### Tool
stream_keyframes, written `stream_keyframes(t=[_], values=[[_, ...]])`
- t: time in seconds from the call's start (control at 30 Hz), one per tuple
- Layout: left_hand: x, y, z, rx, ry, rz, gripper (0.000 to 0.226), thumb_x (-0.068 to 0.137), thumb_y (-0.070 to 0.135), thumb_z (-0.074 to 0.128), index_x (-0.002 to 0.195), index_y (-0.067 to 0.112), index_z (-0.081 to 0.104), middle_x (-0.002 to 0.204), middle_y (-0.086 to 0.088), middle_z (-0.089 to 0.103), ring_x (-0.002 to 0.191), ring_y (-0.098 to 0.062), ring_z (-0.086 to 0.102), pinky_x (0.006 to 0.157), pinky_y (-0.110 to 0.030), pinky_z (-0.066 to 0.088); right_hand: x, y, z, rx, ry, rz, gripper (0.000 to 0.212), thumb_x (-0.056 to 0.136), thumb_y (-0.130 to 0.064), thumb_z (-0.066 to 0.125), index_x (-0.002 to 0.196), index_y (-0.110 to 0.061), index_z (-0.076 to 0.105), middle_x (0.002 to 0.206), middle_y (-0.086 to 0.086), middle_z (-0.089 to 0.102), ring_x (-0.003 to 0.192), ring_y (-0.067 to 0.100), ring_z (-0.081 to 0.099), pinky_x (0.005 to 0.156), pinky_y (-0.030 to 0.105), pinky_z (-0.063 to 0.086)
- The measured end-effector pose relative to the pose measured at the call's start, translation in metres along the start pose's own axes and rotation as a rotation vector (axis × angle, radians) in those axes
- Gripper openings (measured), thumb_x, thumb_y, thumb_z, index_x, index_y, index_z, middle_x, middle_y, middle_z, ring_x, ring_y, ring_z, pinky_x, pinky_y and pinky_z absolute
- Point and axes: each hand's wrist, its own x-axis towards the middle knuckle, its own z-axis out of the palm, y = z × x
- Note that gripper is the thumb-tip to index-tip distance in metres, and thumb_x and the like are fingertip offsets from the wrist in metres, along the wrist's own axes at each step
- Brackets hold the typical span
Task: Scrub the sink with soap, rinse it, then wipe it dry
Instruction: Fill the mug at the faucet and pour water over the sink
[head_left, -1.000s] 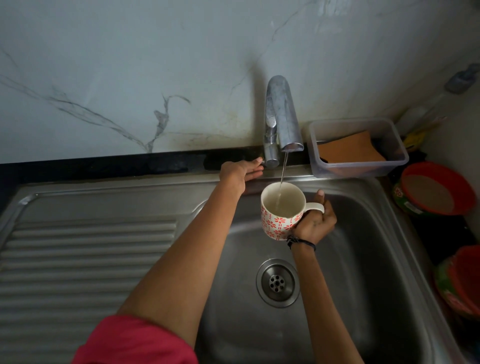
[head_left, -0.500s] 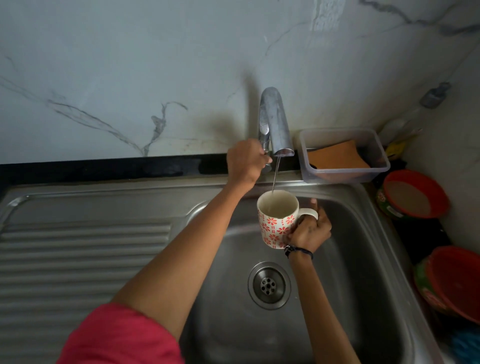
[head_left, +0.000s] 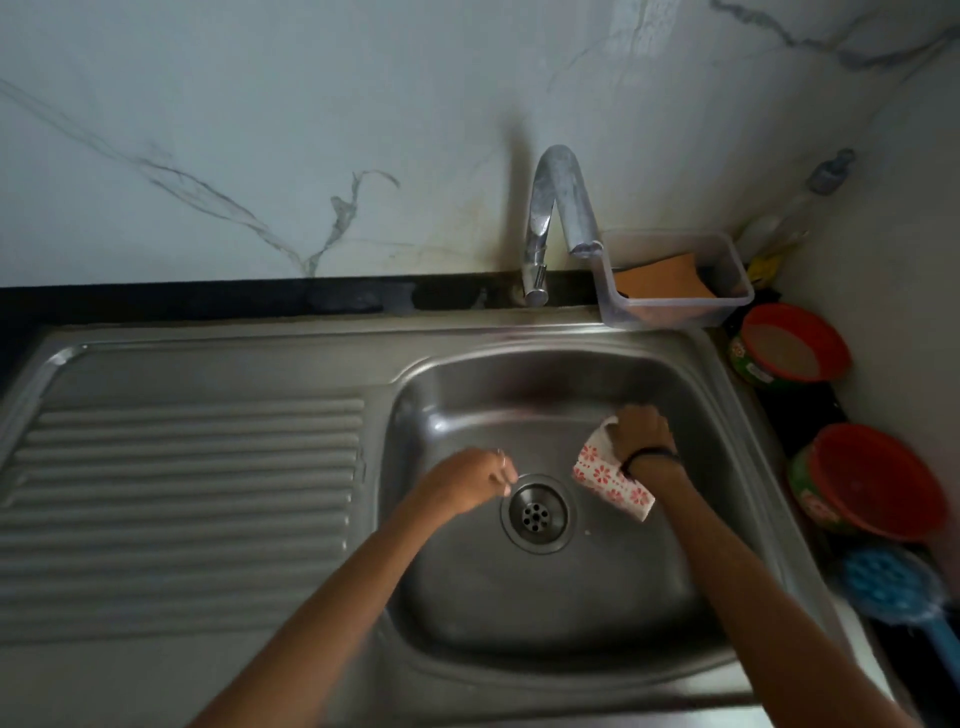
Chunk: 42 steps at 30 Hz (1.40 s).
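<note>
A steel sink has a round drain in its basin. Inside the basin my right hand grips a white mug with red flowers, tipped over with its mouth toward the back right wall. My left hand hovers low just left of the drain, fingers curled, holding nothing that I can see. A chrome tap stands behind the sink; no water runs from it.
A ribbed draining board lies to the left. A clear tub with an orange sponge sits back right. Two red-lidded containers, a bottle and a blue scrubber line the right counter.
My left hand left the tap lever and came down beside the drain. The water stopped. My right hand lowered the mug into the basin and tipped it over.
</note>
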Motion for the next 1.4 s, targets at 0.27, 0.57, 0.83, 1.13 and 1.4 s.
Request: stream_keyframes(t=[0.27, 0.57, 0.83, 1.13, 1.4], values=[[-0.053, -0.022, 0.044, 0.221, -0.382, -0.152, 0.026, 0.086, 0.025, 0.062, 0.110, 0.014, 0.067, 0.115, -0.005, 0.065, 0.106, -0.022, 0.060, 0.094, -0.032, 0.046, -0.042, -0.057, 0.000, -0.514, -0.097, -0.746, 0.032, 0.095, -0.013, 0.039, 0.119, -0.008, 0.059, 0.125, 0.014, 0.054, 0.111, 0.033, 0.056, 0.087, 0.037, 0.043], [-0.094, -0.022, 0.055, 0.146, -0.173, -0.049, 0.021, 0.088, 0.023, 0.058, 0.104, 0.016, 0.068, 0.110, -0.002, 0.068, 0.101, -0.018, 0.062, 0.091, -0.032, 0.048, -0.065, -0.004, -0.027, -0.136, -0.092, -0.713, 0.027, 0.091, -0.008, 0.047, 0.112, -0.009, 0.063, 0.117, 0.010, 0.056, 0.107, 0.028, 0.057, 0.076, 0.028, 0.042], [-0.113, -0.009, 0.062, 0.206, -0.021, -0.015, 0.019, 0.090, 0.020, 0.052, 0.101, 0.019, 0.068, 0.108, 0.002, 0.067, 0.098, -0.016, 0.061, 0.086, -0.028, 0.048, -0.088, -0.040, -0.017, -0.405, -0.082, -0.758, 0.029, 0.093, -0.018, 0.044, 0.113, -0.012, 0.063, 0.121, 0.012, 0.054, 0.110, 0.032, 0.056, 0.085, 0.036, 0.043], [-0.137, 0.001, 0.068, 0.275, 0.052, -0.023, 0.021, 0.094, 0.021, 0.047, 0.104, 0.020, 0.065, 0.111, 0.003, 0.066, 0.099, -0.015, 0.061, 0.082, -0.026, 0.044, -0.113, -0.001, -0.019, -0.538, -0.084, -0.701, 0.027, 0.090, -0.020, 0.047, 0.107, -0.008, 0.065, 0.116, 0.012, 0.063, 0.106, 0.031, 0.060, 0.081, 0.032, 0.046], [-0.133, 0.007, 0.054, 0.293, 0.277, -0.070, 0.029, 0.096, 0.024, 0.045, 0.122, 0.021, 0.057, 0.123, 0.004, 0.062, 0.111, -0.014, 0.058, 0.089, -0.025, 0.043, -0.115, 0.022, -0.032, -0.276, 0.076, -0.366, 0.031, 0.092, -0.024, 0.045, 0.105, -0.002, 0.062, 0.111, 0.017, 0.064, 0.104, 0.035, 0.060, 0.081, 0.036, 0.047]])
